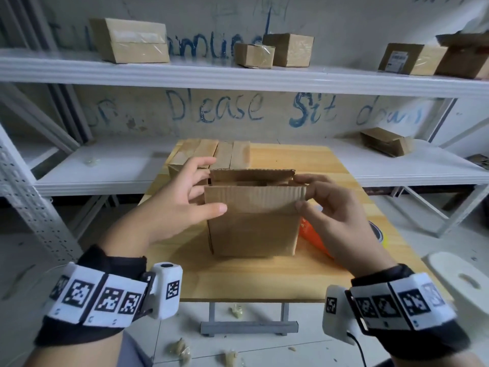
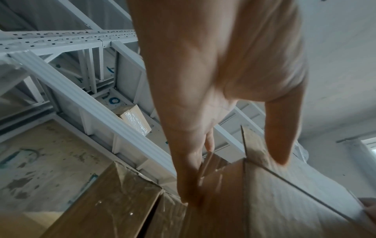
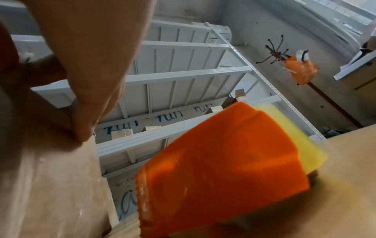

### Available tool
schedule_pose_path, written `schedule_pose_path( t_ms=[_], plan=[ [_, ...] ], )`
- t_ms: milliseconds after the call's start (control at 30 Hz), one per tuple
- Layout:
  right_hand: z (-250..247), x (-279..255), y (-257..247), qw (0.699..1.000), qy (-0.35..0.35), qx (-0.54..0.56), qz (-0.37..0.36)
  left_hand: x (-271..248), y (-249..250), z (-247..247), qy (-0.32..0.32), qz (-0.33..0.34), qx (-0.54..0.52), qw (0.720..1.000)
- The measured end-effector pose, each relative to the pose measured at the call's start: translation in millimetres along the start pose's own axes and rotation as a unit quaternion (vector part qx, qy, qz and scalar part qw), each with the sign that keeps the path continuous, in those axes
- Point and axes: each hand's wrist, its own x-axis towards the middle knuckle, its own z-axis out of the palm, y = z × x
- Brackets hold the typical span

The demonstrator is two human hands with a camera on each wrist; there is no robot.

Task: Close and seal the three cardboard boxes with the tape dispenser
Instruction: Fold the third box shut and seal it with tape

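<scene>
Holding the open box (image 1: 252, 229) at mid-tabletop (image 1: 264, 276), you had both hands on its top edges. Your left hand (image 1: 182, 205) cupped the left side, thumb on the near flap (image 1: 254, 198), fingers reaching round towards the far flap (image 1: 251, 174). Your right hand (image 1: 333, 221) pinched the near flap's right end between thumb and fingers. Both long flaps stood up; the top was not yet shut.

Handling, as judged: thin corrugated board, light, likely to slide on the wood if pushed from one side only. Flaps stiff along the flutes, weak at the crease. Best taken at the flap ends near the corners, as you had it, and folded evenly so the seam meets.

Dispenser (image 1: 315, 239), orange, lay on the tabletop just right of the box, partly hidden behind your right hand; the right wrist view showed it close, with a yellow part (image 3: 295, 128) behind.

Count: one open box in hand. At least one taped box (image 1: 201, 153) sat touching or just behind it at the far edge; whether that was one or two, you could not tell. One dispenser. Six other boxes on the shelves (image 1: 238, 75).
</scene>
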Motion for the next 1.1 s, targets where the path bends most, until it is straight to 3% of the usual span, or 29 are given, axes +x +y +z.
schedule_pose_path(
  t_ms=[267, 433, 700, 967, 1100],
  plan=[
    [6.9, -16.6, 8.8, 0.998, -0.016, 0.046, 0.048, -1.2, 0.2, 8.2, 0.02, -0.003, 0.045, 0.999],
    [5.4, -20.2, 6.6, 0.997, -0.017, -0.065, 0.033, 0.3, -7.2, 9.4, 0.016, 0.038, 0.059, 0.997],
    [15.0, -17.4, 9.1, 0.988, -0.043, -0.144, -0.033, 4.6, -15.7, 12.4, 0.039, 0.088, 0.087, 0.992],
    [13.8, -14.5, 10.9, 0.986, -0.066, -0.154, -0.015, 3.6, -17.0, 15.7, 0.068, 0.094, 0.091, 0.989],
    [15.1, -15.8, 8.2, 0.975, -0.093, -0.2, -0.014, 1.4, -16.5, 18.3, 0.055, 0.087, 0.142, 0.985]
  ],
)
